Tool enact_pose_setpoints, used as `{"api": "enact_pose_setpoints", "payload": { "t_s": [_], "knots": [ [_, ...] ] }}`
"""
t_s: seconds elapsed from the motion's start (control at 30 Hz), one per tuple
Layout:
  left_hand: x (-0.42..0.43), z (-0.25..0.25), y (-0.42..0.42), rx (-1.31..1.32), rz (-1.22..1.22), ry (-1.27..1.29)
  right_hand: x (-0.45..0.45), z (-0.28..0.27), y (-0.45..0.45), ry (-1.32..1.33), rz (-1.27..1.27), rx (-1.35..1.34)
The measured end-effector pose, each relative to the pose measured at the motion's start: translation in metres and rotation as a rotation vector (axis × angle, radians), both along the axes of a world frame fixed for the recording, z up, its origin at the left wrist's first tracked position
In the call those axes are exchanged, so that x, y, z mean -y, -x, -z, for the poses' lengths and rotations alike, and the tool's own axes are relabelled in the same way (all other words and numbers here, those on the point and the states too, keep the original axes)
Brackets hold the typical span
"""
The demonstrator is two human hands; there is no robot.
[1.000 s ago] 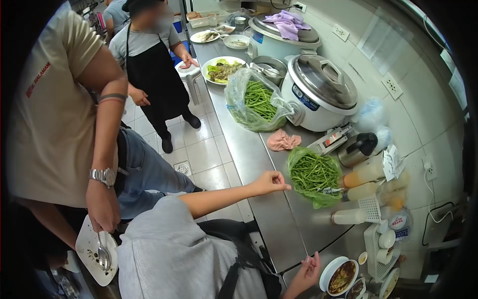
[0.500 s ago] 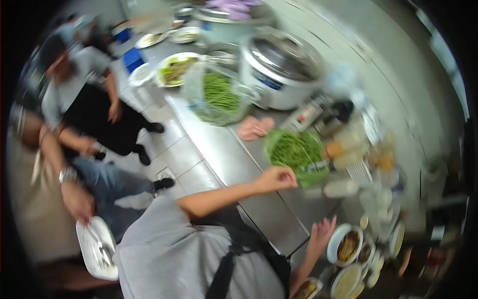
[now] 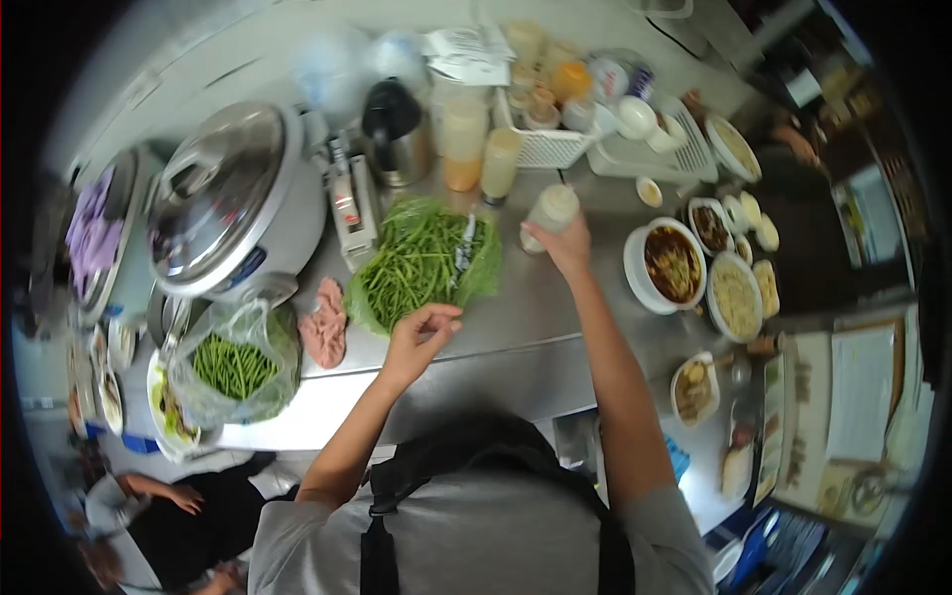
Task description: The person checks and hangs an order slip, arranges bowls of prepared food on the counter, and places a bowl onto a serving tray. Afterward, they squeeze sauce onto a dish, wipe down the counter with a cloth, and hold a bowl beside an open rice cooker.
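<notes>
My right hand is closed around a pale, cloudy squeeze bottle at the middle of the steel counter. The bottle looks upright, its light top towards me. Loosely bent and apart, the fingers of my left hand hold nothing. That hand is over the near edge of a green plastic bag of cut green vegetable stalks. A crumpled pink cloth or glove lies left of this bag. Further left, a clear bag holds thin green beans.
A large rice cooker stands at the left. Sauce bottles, a steel jug and a white basket line the back. Bowls of food, including a dark stew, sit right. A person in a black apron is at lower left.
My view has swung round to the right and now faces the counter squarely. My right hand, empty before, has taken hold of the bottle. My left hand's fingers have loosened.
</notes>
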State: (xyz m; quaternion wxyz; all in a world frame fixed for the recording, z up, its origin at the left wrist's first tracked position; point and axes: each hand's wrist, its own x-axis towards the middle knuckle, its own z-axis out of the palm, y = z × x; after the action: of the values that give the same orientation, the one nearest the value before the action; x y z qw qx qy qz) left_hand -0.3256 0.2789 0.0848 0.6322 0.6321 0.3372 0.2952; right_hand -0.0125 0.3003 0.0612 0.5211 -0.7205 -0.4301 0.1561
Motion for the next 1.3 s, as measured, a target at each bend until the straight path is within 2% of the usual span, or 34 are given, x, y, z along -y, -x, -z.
{"api": "enact_pose_setpoints", "payload": {
  "t_s": [0.07, 0.1, 0.17, 0.27, 0.33, 0.37, 0.4, 0.47, 0.53, 0.63, 0.7, 0.8, 0.9, 1.0, 1.1, 1.13, 1.2, 1.3],
  "knots": [
    [-0.013, -0.003, -0.031, 0.014, 0.109, -0.107, -0.003, -0.01, -0.002, 0.075, -0.039, -0.031],
    [-0.023, 0.005, -0.045, 0.028, 0.113, -0.153, 0.008, -0.021, 0.006, 0.022, -0.009, -0.07],
    [-0.05, 0.022, -0.081, 0.16, -0.007, -0.227, 0.044, -0.047, 0.006, -0.073, 0.032, -0.115],
    [-0.092, 0.028, -0.124, 0.046, -0.221, -0.415, 0.131, -0.075, -0.008, -0.173, 0.021, -0.107],
    [-0.112, 0.02, -0.146, 0.009, -0.286, -0.495, 0.202, -0.103, -0.009, -0.096, 0.188, -0.08],
    [-0.12, 0.019, -0.157, 0.019, -0.299, -0.483, 0.238, -0.116, -0.004, -0.115, 0.296, -0.181],
    [-0.134, 0.034, -0.17, 0.171, -0.301, -0.509, 0.274, -0.124, 0.0, -0.134, 0.406, -0.292],
    [-0.137, 0.035, -0.191, 0.245, -0.353, -0.496, 0.35, -0.13, 0.004, -0.095, 0.664, -0.344],
    [-0.149, 0.056, -0.203, -0.007, -0.51, -0.726, 0.402, -0.155, 0.019, -0.188, 0.794, -0.324],
    [-0.173, 0.079, -0.226, -0.32, -0.667, -1.069, 0.487, -0.178, 0.035, 0.087, 1.085, -0.02],
    [-0.182, 0.091, -0.24, -0.249, -0.697, -1.002, 0.548, -0.183, 0.049, 0.243, 1.281, 0.142],
    [-0.172, 0.074, -0.255, -0.437, -0.851, -0.919, 0.615, -0.193, 0.076, 0.434, 1.431, 0.245],
    [-0.19, 0.079, -0.262, -0.202, -0.827, -0.945, 0.672, -0.183, 0.098, 0.772, 1.463, 0.206],
    [-0.184, 0.058, -0.254, 0.035, -0.46, -0.654, 0.709, -0.159, 0.113, 0.864, 1.419, 0.157],
    [-0.177, 0.053, -0.259, 0.032, -0.627, -0.91, 0.727, -0.138, 0.118, 0.927, 1.461, 0.04],
    [-0.169, 0.044, -0.262, 0.124, -0.52, -0.859, 0.732, -0.133, 0.118, 0.955, 1.462, -0.004],
    [-0.143, 0.016, -0.261, 0.292, -0.314, -0.749, 0.739, -0.131, 0.113, 1.191, 1.343, -0.144],
    [-0.095, -0.016, -0.254, 0.27, -0.119, -0.628, 0.746, -0.133, 0.099, 1.549, 1.15, -0.153]
  ]
}}
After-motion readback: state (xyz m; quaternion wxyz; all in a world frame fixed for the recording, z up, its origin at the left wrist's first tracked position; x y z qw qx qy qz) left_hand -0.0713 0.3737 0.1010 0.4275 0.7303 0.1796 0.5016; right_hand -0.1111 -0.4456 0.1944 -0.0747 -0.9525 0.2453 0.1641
